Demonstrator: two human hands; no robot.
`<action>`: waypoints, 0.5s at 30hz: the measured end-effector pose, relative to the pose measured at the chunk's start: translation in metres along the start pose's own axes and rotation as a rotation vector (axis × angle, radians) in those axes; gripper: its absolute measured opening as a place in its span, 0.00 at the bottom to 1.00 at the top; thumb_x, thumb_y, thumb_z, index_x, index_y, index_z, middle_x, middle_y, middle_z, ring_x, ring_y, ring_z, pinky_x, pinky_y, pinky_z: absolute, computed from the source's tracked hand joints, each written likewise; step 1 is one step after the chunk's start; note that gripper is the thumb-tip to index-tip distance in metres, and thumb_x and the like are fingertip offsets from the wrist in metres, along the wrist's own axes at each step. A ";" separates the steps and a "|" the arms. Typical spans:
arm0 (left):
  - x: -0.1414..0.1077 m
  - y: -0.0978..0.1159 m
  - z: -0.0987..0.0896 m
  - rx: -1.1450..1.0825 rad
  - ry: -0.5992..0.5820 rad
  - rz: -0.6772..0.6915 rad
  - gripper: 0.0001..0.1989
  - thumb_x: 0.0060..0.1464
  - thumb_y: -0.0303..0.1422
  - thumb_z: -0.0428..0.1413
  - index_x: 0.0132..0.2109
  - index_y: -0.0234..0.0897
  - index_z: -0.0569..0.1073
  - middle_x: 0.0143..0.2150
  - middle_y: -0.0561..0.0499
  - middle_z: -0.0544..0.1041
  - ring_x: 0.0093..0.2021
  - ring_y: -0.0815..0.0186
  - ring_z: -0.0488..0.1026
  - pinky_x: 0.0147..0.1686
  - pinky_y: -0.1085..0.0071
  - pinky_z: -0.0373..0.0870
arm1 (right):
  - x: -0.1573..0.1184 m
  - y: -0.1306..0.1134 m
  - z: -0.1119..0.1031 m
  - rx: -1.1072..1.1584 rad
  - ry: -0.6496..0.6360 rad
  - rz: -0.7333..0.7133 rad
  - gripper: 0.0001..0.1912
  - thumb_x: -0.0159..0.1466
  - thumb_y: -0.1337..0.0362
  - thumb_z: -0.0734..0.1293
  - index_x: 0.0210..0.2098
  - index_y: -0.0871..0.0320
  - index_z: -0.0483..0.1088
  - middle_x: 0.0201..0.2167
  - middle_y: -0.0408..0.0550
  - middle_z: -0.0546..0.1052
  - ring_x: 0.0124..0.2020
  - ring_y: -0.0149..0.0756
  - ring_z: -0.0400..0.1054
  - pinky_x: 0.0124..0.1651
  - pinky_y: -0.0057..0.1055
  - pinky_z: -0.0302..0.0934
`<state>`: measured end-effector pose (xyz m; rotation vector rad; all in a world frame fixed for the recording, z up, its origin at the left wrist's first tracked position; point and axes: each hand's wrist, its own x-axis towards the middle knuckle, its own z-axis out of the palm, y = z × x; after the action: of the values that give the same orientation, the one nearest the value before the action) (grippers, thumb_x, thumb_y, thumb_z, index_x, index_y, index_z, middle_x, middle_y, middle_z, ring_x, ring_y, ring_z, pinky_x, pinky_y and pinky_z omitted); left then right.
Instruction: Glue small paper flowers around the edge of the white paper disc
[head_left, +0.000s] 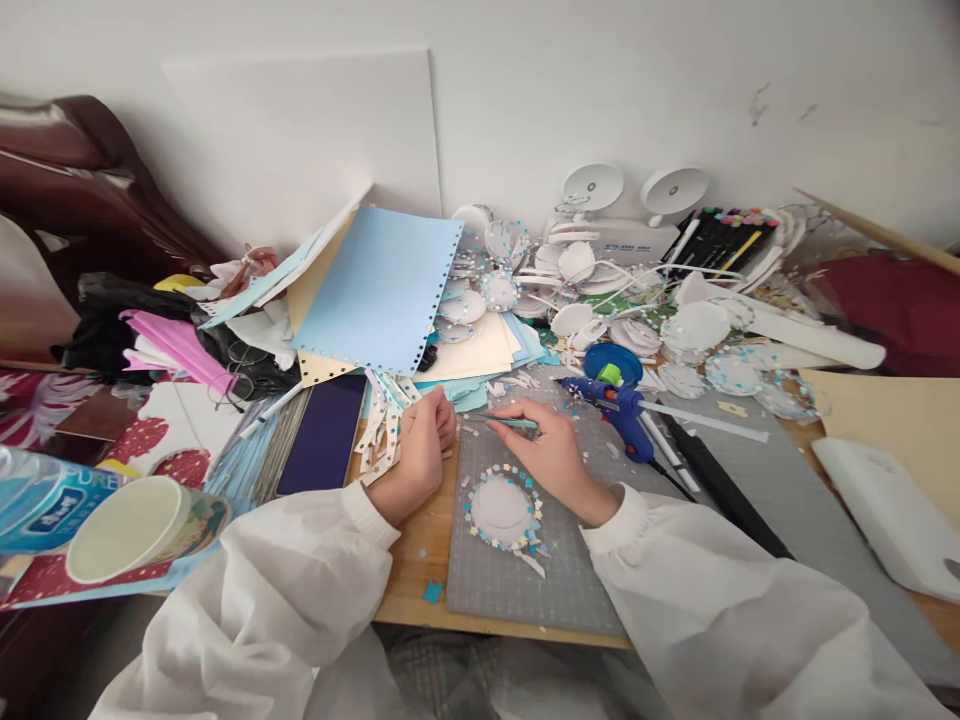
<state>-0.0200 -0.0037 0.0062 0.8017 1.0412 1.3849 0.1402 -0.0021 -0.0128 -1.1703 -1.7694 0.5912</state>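
"Why so fine a hold?"

"For precision, apparently: the right hand point(551, 455) pinches tweezers point(519, 424) above the grey mat point(525, 592), where a star-edged disc point(501, 507) lies flat, within reach. The left hand point(421, 455) curls closed, contents hidden."

"The count?"

"Two hands, one tweezers, one glue gun point(636, 436), one paper cup point(124, 530)."

The curled fingers of the left hand point(424, 445) hide whether it holds anything. What the tips of the tweezers point(511, 421) touch is too small to tell. The picture's left edge cuts off the bottle point(46, 505).
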 end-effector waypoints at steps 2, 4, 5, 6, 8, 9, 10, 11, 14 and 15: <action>-0.001 0.000 0.000 -0.020 -0.005 -0.003 0.22 0.55 0.37 0.51 0.20 0.38 0.48 0.15 0.60 0.49 0.15 0.76 0.45 0.17 0.75 0.42 | -0.001 -0.001 0.002 -0.064 -0.006 -0.032 0.02 0.61 0.64 0.68 0.34 0.53 0.74 0.33 0.46 0.81 0.36 0.40 0.74 0.44 0.39 0.62; -0.001 0.001 0.001 -0.018 -0.012 -0.007 0.22 0.55 0.36 0.51 0.20 0.38 0.48 0.15 0.60 0.49 0.15 0.76 0.45 0.17 0.75 0.42 | -0.002 -0.001 0.002 -0.115 0.004 -0.052 0.03 0.62 0.64 0.67 0.34 0.53 0.74 0.32 0.45 0.80 0.35 0.40 0.73 0.43 0.38 0.62; -0.001 0.001 0.001 -0.013 -0.013 -0.010 0.22 0.55 0.36 0.51 0.19 0.38 0.48 0.15 0.60 0.49 0.15 0.76 0.45 0.17 0.75 0.42 | -0.002 -0.002 0.002 -0.128 0.009 -0.060 0.03 0.62 0.64 0.67 0.34 0.53 0.74 0.31 0.45 0.80 0.34 0.40 0.72 0.42 0.38 0.62; -0.002 0.001 0.001 -0.008 -0.013 -0.014 0.22 0.55 0.37 0.51 0.19 0.38 0.48 0.15 0.60 0.49 0.15 0.76 0.45 0.17 0.75 0.42 | -0.003 -0.002 0.002 -0.134 0.016 -0.066 0.03 0.62 0.63 0.67 0.33 0.53 0.74 0.30 0.46 0.80 0.34 0.40 0.72 0.41 0.38 0.61; -0.002 0.000 0.001 -0.002 -0.014 -0.017 0.22 0.55 0.37 0.51 0.19 0.38 0.49 0.15 0.60 0.49 0.15 0.76 0.45 0.17 0.75 0.42 | -0.002 -0.004 -0.001 -0.125 0.037 -0.064 0.04 0.62 0.63 0.67 0.32 0.53 0.73 0.30 0.45 0.79 0.34 0.40 0.72 0.41 0.38 0.62; -0.002 0.000 0.001 -0.001 -0.014 -0.016 0.22 0.55 0.37 0.51 0.19 0.38 0.49 0.15 0.60 0.49 0.15 0.76 0.45 0.17 0.75 0.42 | -0.002 -0.005 -0.003 -0.109 0.048 -0.055 0.04 0.63 0.63 0.67 0.32 0.53 0.73 0.29 0.45 0.79 0.34 0.40 0.72 0.42 0.38 0.62; -0.003 0.000 0.001 -0.003 -0.016 -0.015 0.23 0.55 0.37 0.52 0.19 0.38 0.49 0.15 0.60 0.49 0.15 0.76 0.45 0.17 0.75 0.41 | -0.001 -0.006 -0.005 -0.088 0.058 -0.043 0.03 0.62 0.63 0.67 0.32 0.53 0.73 0.29 0.45 0.79 0.34 0.40 0.72 0.42 0.38 0.62; -0.003 0.000 0.001 -0.005 -0.018 -0.014 0.23 0.54 0.38 0.52 0.19 0.38 0.49 0.15 0.60 0.49 0.15 0.76 0.45 0.17 0.75 0.41 | -0.001 -0.006 -0.007 -0.066 0.066 -0.032 0.03 0.62 0.62 0.67 0.32 0.53 0.72 0.30 0.45 0.79 0.34 0.40 0.72 0.42 0.38 0.63; -0.003 0.000 0.000 -0.005 -0.030 -0.024 0.24 0.54 0.38 0.53 0.19 0.38 0.48 0.15 0.60 0.48 0.16 0.76 0.44 0.17 0.76 0.41 | 0.000 -0.006 -0.011 -0.031 0.071 -0.011 0.03 0.61 0.63 0.68 0.31 0.53 0.72 0.30 0.46 0.80 0.34 0.40 0.73 0.40 0.38 0.64; -0.003 0.000 0.000 -0.004 -0.031 -0.028 0.24 0.55 0.38 0.53 0.19 0.38 0.48 0.15 0.60 0.47 0.16 0.76 0.44 0.17 0.76 0.41 | 0.000 -0.006 -0.012 -0.030 0.069 -0.009 0.03 0.61 0.63 0.68 0.31 0.53 0.72 0.30 0.46 0.80 0.34 0.41 0.73 0.40 0.37 0.64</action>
<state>-0.0198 -0.0062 0.0063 0.8003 1.0223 1.3462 0.1475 -0.0059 -0.0023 -1.1887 -1.7293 0.5143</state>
